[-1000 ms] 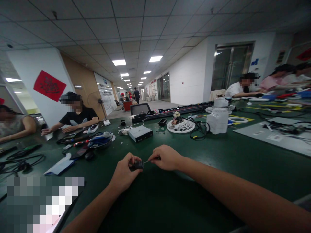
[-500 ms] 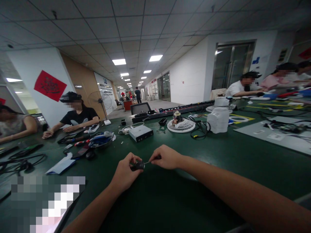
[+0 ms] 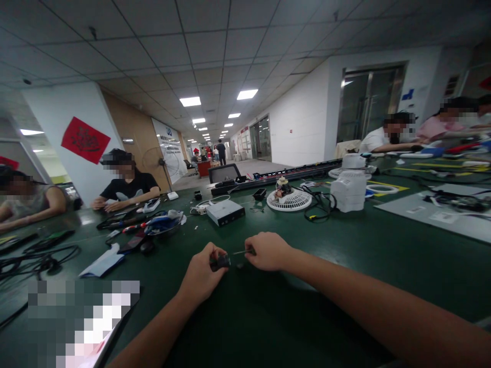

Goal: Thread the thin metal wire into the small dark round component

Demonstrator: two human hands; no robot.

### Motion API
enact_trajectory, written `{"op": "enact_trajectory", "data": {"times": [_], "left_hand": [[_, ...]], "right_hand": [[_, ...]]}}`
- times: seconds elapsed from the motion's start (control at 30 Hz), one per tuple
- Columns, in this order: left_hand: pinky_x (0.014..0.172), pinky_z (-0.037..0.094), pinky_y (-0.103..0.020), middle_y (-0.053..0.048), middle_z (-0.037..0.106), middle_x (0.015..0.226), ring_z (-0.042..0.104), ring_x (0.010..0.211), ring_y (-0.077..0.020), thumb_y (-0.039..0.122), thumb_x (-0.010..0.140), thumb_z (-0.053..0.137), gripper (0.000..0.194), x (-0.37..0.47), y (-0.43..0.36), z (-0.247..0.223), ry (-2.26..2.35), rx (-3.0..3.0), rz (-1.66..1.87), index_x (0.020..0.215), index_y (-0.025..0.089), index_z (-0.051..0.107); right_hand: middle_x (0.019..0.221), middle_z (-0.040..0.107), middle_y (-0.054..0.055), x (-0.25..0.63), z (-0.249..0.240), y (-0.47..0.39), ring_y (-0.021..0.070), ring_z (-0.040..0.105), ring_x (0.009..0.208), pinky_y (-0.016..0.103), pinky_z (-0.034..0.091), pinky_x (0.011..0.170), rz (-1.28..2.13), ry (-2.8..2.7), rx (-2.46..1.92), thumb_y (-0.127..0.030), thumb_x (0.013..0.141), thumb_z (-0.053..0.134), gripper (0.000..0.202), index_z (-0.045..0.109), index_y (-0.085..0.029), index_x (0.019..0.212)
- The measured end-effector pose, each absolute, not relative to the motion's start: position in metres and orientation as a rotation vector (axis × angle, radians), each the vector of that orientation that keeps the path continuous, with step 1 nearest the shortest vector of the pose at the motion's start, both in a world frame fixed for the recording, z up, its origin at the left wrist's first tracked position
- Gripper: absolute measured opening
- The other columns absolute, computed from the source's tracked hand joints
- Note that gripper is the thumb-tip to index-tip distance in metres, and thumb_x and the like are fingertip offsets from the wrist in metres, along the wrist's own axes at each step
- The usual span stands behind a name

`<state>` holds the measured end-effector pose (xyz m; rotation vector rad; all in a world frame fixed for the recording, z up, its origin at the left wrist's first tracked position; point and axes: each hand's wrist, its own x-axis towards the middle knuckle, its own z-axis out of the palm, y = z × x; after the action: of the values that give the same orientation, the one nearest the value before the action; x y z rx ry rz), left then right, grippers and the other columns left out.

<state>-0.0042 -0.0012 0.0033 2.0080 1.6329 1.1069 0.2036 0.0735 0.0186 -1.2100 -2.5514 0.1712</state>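
Observation:
My left hand (image 3: 203,268) pinches a small dark part (image 3: 221,261) with a shiny end between thumb and fingers, above the green table. In my right hand (image 3: 268,250) is a slim tool with a thin metal shaft, like a small screwdriver (image 3: 241,252); its handle is mostly hidden by my fingers. The shaft points left at the shiny end, with a slight gap. Just below the shaft, a small dark piece (image 3: 240,265) shows on or near the table, too small to name.
Beyond my hands lie a silver optical drive (image 3: 225,212), a white fan grille with a motor (image 3: 288,197), a black cable (image 3: 320,204) and a white housing (image 3: 349,190). Folded blue paper (image 3: 103,261) and tools lie left. A grey board (image 3: 433,212) is at right. People sit along both sides.
My right hand has drawn back a little to the right with the screwdriver, away from the dark part. A small dark piece now shows below the shaft. The view has shifted slightly.

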Motion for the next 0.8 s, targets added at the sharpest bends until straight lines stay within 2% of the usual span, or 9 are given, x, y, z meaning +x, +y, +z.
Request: {"op": "enact_trajectory", "data": {"times": [0.1,0.23,0.4,0.53,0.63,0.8], "left_hand": [[0.074,0.053,-0.033,-0.004,0.071,0.097,0.068,0.090,-0.0223,0.017,0.069,0.066,0.020,-0.008,0.002,0.000,1.700,2.021,1.096,0.077,0.022,0.048],[0.072,0.051,-0.032,-0.003,0.071,0.096,0.067,0.088,-0.0225,0.020,0.071,0.066,0.017,-0.012,0.004,-0.002,1.774,2.035,1.079,0.078,0.023,0.051],[0.071,0.050,-0.033,-0.003,0.070,0.094,0.067,0.084,-0.0222,0.019,0.071,0.065,0.016,-0.013,0.003,0.001,1.809,2.039,1.022,0.081,0.022,0.053],[0.073,0.052,-0.034,-0.003,0.069,0.094,0.067,0.088,-0.0227,0.019,0.071,0.066,0.017,-0.011,0.001,0.003,1.764,2.019,1.018,0.080,0.022,0.052],[0.077,0.053,-0.034,-0.003,0.069,0.097,0.067,0.092,-0.0219,0.020,0.071,0.069,0.022,-0.009,0.000,0.003,1.625,1.993,1.054,0.079,0.022,0.048],[0.082,0.055,-0.037,-0.005,0.069,0.101,0.067,0.094,-0.0218,0.018,0.067,0.075,0.032,-0.004,-0.002,0.002,1.473,1.958,1.120,0.085,0.020,0.048]], "right_hand": [[0.078,0.071,0.008,0.201,0.017,0.076,0.0221,0.064,0.071,0.030,0.042,0.060,0.224,-2.432,-1.332,-0.043,0.081,0.061,0.025,0.073,-0.021,0.081],[0.083,0.070,0.004,0.196,0.009,0.077,0.0185,0.063,0.071,0.026,0.040,0.057,0.498,-2.392,-1.214,-0.050,0.081,0.063,0.030,0.073,-0.023,0.092],[0.093,0.068,0.004,0.191,-0.002,0.076,0.0189,0.061,0.081,0.026,0.041,0.063,0.429,-2.631,-0.900,-0.043,0.076,0.072,0.027,0.074,-0.024,0.095],[0.092,0.069,0.003,0.192,-0.003,0.075,0.0171,0.062,0.082,0.026,0.043,0.069,0.462,-2.548,-0.753,-0.029,0.083,0.066,0.019,0.074,-0.023,0.099],[0.093,0.071,0.003,0.191,-0.001,0.071,0.0165,0.064,0.084,0.026,0.046,0.073,0.619,-2.366,-0.754,-0.025,0.083,0.067,0.022,0.073,-0.020,0.104],[0.084,0.072,0.002,0.187,-0.001,0.066,0.0155,0.064,0.077,0.026,0.046,0.070,0.795,-2.213,-0.769,-0.022,0.076,0.074,0.016,0.074,-0.018,0.092]]}}
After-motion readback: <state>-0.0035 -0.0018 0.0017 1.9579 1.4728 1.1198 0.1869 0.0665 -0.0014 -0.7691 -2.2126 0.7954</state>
